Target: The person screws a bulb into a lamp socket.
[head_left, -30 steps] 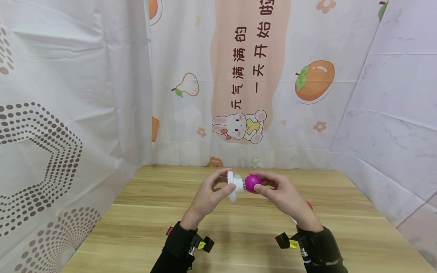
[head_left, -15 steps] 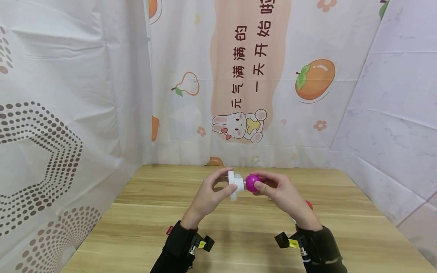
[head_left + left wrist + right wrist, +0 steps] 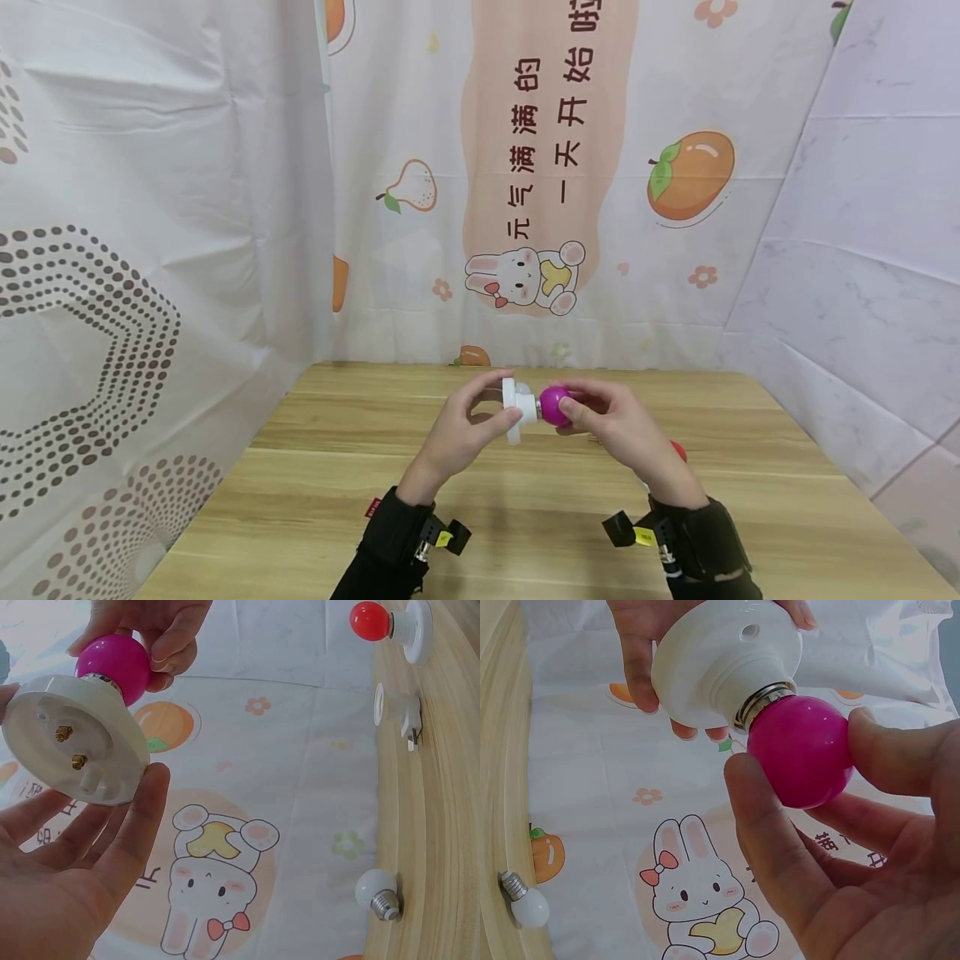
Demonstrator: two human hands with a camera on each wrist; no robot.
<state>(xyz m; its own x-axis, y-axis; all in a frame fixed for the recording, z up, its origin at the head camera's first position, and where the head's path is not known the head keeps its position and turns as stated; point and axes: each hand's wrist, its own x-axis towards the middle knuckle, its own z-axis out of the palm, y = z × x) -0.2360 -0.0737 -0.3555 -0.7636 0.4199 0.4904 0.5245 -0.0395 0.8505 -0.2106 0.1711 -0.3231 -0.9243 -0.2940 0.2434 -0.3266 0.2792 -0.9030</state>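
Above the wooden table, my left hand holds a white lamp socket by its round base, thumb on one side and fingers on the other. My right hand pinches a magenta light bulb between thumb and fingers. The bulb's metal screw end sits partly in the socket mouth, a band of metal showing between them in the right wrist view. Two brass screws show on the hollow underside of the base in the left wrist view. How deep the thread sits is hidden.
On the wooden table lies a white bulb. A red bulb in a round white socket and a white plug-in socket with metal prongs stand farther along. Patterned cloth hangs behind the table.
The white socket and my left fingers have shifted slightly to the right. My right thumb has moved up a little on the magenta bulb.
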